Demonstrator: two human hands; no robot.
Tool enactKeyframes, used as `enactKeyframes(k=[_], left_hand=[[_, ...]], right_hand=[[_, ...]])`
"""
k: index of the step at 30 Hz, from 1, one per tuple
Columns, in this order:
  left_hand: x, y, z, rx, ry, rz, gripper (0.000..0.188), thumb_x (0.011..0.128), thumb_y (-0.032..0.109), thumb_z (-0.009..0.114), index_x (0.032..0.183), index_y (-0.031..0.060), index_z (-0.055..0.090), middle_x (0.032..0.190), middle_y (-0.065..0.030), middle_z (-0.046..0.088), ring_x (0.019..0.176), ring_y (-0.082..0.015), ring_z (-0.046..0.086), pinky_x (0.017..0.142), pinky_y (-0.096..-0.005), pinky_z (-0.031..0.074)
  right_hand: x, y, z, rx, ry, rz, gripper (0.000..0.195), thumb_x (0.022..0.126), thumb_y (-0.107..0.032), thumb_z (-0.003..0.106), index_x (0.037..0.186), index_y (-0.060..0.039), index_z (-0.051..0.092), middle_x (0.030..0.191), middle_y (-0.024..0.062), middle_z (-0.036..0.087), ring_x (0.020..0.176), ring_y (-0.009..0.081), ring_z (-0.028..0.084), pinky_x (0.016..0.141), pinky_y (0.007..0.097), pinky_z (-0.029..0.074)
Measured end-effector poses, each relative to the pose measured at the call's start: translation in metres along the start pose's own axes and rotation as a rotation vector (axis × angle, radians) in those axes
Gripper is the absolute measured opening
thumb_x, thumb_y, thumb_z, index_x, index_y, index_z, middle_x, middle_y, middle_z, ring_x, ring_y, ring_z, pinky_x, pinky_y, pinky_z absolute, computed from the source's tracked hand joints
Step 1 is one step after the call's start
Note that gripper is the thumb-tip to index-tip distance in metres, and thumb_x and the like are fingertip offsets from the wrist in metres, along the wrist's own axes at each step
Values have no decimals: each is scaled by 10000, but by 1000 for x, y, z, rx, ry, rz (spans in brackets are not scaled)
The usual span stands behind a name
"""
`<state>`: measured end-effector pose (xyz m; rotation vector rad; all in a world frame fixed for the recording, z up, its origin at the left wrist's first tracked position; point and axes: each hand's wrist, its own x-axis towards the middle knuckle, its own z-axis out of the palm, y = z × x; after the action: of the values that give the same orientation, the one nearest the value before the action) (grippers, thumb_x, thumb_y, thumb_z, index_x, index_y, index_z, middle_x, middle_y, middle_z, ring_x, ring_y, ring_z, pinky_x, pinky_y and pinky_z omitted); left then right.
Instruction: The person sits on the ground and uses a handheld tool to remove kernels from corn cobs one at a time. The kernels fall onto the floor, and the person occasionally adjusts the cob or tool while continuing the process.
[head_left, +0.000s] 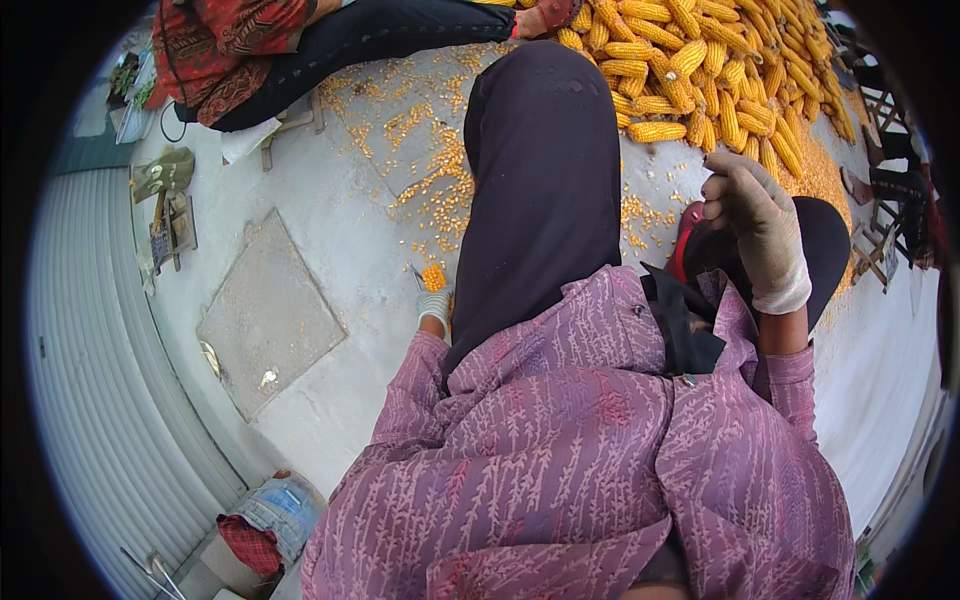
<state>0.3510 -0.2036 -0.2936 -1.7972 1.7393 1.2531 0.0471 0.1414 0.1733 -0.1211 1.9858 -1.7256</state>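
My left hand (433, 304), in a striped knit glove, is low beside my left thigh and is shut on a yellow corn cob (433, 277). A thin metal piece (413, 276) shows just left of the cob; what it belongs to is hidden. Raised over my right knee is my right hand (754, 217), in a pale glove with bare fingertips. Its fingers are curled, and I cannot tell whether anything lies between them. Beyond my knees lies a large heap of corn cobs (690, 67). Loose corn kernels (442, 180) are scattered on the concrete floor left of my thigh.
A person (300, 60) in dark trousers sits on a low stool at the upper left. Another person (896, 187) is partly visible at the far right. A square floor cover (270, 322) and a ribbed metal shutter (97, 360) lie left. Folded denim (281, 510) rests lower left.
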Motion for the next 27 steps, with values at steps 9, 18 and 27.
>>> enactKeyframes(k=[9, 18, 27], left_hand=[[-228, 195, -167, -637, -262, 675, 427, 808, 267, 732, 1105, 35, 531, 812, -56, 599, 620, -153, 599, 565, -286, 521], [-402, 340, -137, -635, -1038, 830, 732, 839, 681, 540, 1119, 5, 558, 730, -75, 579, 500, -161, 559, 457, -267, 457], [-391, 382, -23, -542, -1233, 740, 670, 836, 673, 559, 1072, 46, 577, 680, -69, 586, 485, -183, 572, 430, -288, 475]], right_hand=[[32, -27, -9, -57, -126, -221, 318, 970, -249, 527, 1152, -13, 638, 867, 23, 649, 737, 86, 593, 667, 211, 457], [52, -62, 55, 59, -469, -443, 384, 946, -239, 545, 1277, -46, 558, 1135, 72, 633, 1035, 142, 588, 874, 285, 481], [69, -23, 13, 16, -187, -459, 286, 964, -149, 504, 1202, -4, 570, 1069, 38, 607, 998, 112, 571, 870, 257, 462]])
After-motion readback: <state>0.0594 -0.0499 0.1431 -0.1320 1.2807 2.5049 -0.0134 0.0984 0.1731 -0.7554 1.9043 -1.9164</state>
